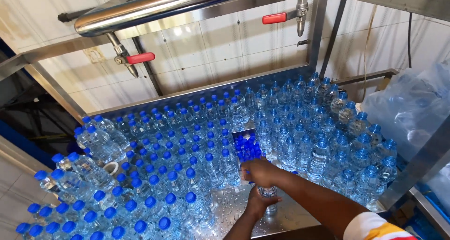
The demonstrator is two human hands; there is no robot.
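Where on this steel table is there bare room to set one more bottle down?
Bare wet steel table shows left of the hands, right hand above left hand, and near the front edge. A pile of loose blue caps fills the centre gap. Blue-capped clear plastic bottles crowd everywhere else.

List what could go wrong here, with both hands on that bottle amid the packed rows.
1. The steel table is wet with droplets, so the bottle between the left hand and right hand might slip.
2. Capped bottles stand tightly packed beside the right forearm; a nudge may topple several.
3. The loose blue caps lie just behind and could scatter.
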